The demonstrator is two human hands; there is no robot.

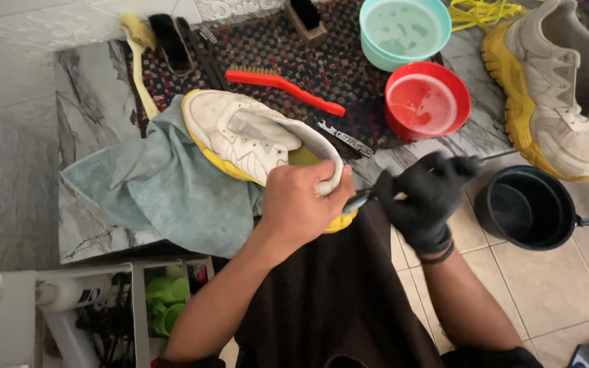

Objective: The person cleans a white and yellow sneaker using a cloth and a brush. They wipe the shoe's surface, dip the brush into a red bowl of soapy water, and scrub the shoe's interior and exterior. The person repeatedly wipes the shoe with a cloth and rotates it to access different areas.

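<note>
Fingers of the left hand (301,204) clasp a white sneaker (253,136) (yellow sole), gloved right hand (424,197) gripping a thin tool (359,201)

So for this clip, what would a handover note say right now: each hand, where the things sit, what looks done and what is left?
Left hand: bare, gripping the heel of the white shoe with yellow sole, which lies on a grey-green cloth.
Right hand: black glove, holding a thin tool whose tip is at the shoe's heel.
Nearby: red brush, red bowl, teal bowl, black pot, second shoe standing to the right.
Done: laces appear removed.
Left: both shoes still look dirty.
</note>
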